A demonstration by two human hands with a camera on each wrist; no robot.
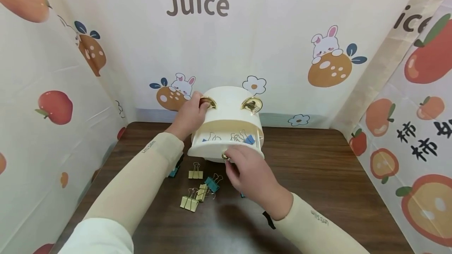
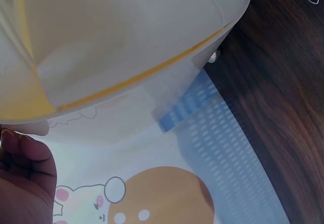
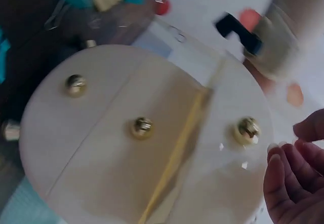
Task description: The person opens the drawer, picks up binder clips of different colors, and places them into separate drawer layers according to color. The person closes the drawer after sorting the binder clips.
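Note:
A white, rounded drawer box (image 1: 227, 103) with two gold-faced ears stands at the table's back, its top drawer (image 1: 208, 150) pulled out. Inside lie binder clips with wire handles; one blue clip (image 1: 249, 139) shows plainly. My left hand (image 1: 190, 115) grips the left gold-faced ear (image 1: 209, 102), fingers curled at its edge. My right hand (image 1: 250, 171) is at the drawer front, fingertips close beside its gold knob (image 3: 247, 130). The right wrist view shows that knob bare and the right hand's loosely bent fingers (image 3: 283, 183) apart from it, holding nothing.
Gold binder clips (image 1: 189, 203) and a teal binder clip (image 1: 212, 184) lie on the dark wooden table (image 1: 300, 167) before the box. More teal clips are partly hidden by my arms. A printed fruit-and-rabbit curtain (image 1: 282, 19) hangs behind and along both sides.

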